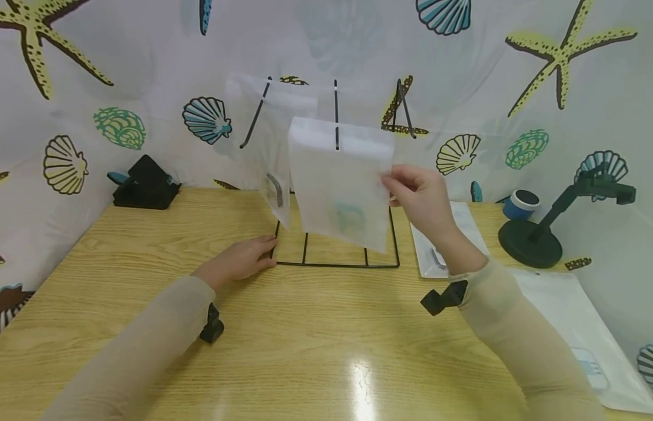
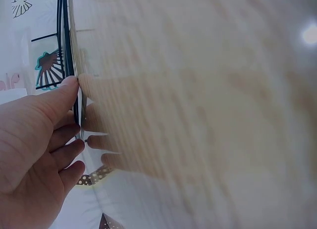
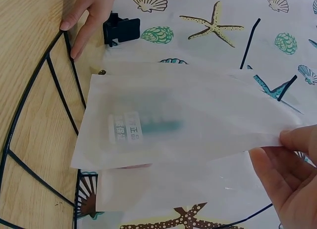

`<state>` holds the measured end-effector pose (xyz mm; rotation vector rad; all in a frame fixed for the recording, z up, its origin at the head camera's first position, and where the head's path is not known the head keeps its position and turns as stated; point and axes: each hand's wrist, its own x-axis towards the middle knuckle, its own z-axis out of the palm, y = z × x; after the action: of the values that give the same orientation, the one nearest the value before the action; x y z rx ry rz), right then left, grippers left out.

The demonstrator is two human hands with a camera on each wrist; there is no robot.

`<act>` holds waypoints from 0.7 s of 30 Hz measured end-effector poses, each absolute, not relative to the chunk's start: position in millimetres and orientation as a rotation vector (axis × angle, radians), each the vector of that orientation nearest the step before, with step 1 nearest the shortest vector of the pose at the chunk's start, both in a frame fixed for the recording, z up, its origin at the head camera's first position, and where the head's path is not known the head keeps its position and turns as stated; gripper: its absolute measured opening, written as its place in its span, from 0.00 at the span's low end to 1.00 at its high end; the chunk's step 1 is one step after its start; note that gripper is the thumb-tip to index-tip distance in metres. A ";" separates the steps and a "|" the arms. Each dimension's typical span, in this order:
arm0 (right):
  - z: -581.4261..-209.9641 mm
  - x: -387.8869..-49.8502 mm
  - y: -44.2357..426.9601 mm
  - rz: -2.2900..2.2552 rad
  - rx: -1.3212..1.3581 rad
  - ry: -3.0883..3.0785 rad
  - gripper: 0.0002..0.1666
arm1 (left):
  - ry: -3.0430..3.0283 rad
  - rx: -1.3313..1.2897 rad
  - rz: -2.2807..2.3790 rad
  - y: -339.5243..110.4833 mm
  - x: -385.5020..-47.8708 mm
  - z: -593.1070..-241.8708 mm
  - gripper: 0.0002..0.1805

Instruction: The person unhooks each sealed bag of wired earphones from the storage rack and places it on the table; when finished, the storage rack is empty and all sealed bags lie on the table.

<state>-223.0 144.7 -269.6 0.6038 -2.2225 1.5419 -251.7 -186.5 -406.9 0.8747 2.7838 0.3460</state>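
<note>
A black wire rack (image 1: 337, 266) stands on the table, with several prongs rising at the back. On its middle prong hangs a translucent white pouch (image 1: 339, 181), a greenish item showing faintly through it. My right hand (image 1: 423, 196) pinches this pouch by its right edge between thumb and fingers. In the right wrist view, a printed label (image 3: 126, 127) shows through the pouch. Another translucent pouch (image 1: 276, 140) hangs on the left prong, a dark curved item near its bottom. My left hand (image 1: 242, 259) rests its fingers against the rack's front left corner.
White packets (image 1: 573, 316) lie on the table at the right. Behind them are a black stand (image 1: 531, 242) with an arm and a blue-and-white jar (image 1: 521, 204). A black holder (image 1: 147, 184) sits back left. A shell-patterned cloth (image 1: 347, 35) hangs behind the rack.
</note>
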 end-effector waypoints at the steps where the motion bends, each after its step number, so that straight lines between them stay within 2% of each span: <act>1: -269.4 -221.8 145.4 1.534 0.612 -2.222 0.09 | 2.784 0.873 0.348 -186.7 -251.5 -406.8 0.32; 21: -262.9 -195.9 152.5 1.468 0.668 -2.263 0.08 | 2.801 0.889 0.346 -188.6 -254.1 -412.0 0.32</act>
<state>-195.9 152.5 -262.9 0.6685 -2.2625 1.4678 -254.1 -188.6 -412.0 0.8888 2.8008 0.3457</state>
